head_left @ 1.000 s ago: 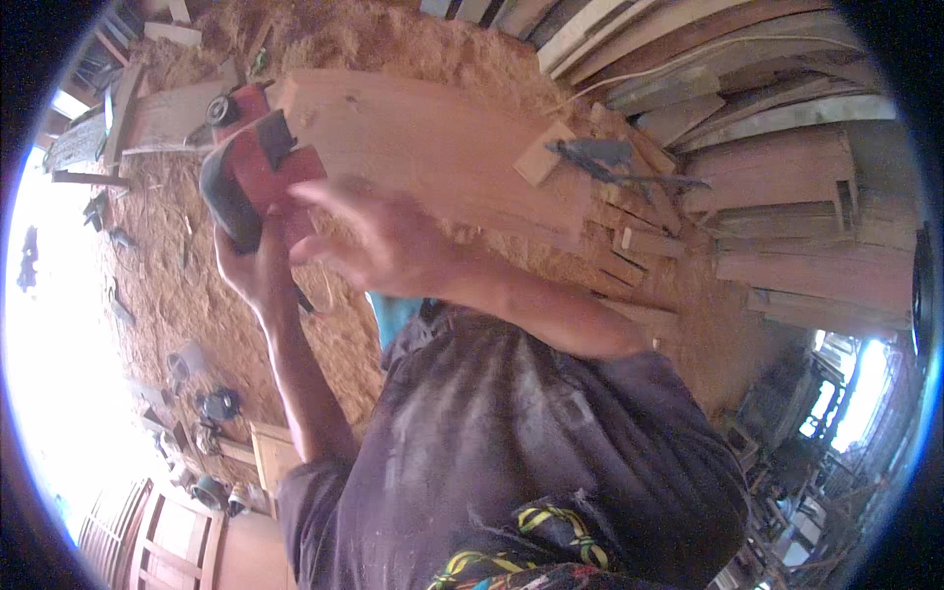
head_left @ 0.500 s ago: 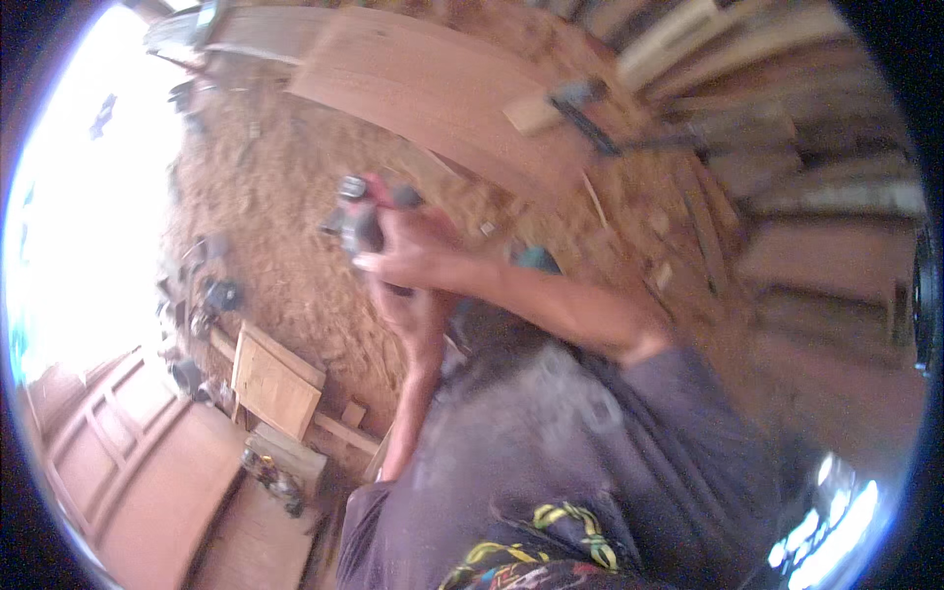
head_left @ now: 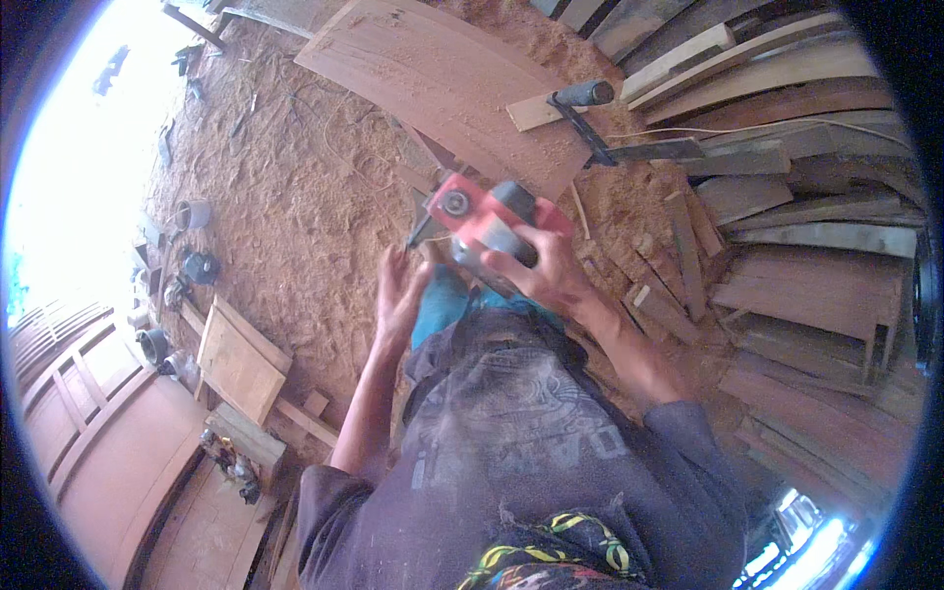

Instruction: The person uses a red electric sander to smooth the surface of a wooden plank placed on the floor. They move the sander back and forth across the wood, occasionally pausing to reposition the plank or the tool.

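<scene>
A red and black electric hand planer (head_left: 482, 221) is held in front of my body, near the close end of a wide reddish-brown board (head_left: 433, 84). My right hand (head_left: 546, 270) grips it from the right, with the fingers wrapped over its body. Just below the planer's dark side piece, my left hand (head_left: 398, 295) is raised with thumb and fingers apart and nothing visible in it. A clamp (head_left: 585, 123) with a dark handle sits at the board's right end, over a small pale wood block (head_left: 534, 112).
Sawdust and shavings cover the ground (head_left: 295, 187). Stacked planks (head_left: 777, 187) fill the right side. On the left lie a pale wooden box (head_left: 241, 364), a panelled door (head_left: 128, 442) and a dark round container (head_left: 202, 265). A thin cord (head_left: 767, 128) crosses the planks.
Both hands were together at the planer; now my left hand is apart from it and my right hand holds it. The planer has turned, showing its red side. The view has shifted and is sharper.
</scene>
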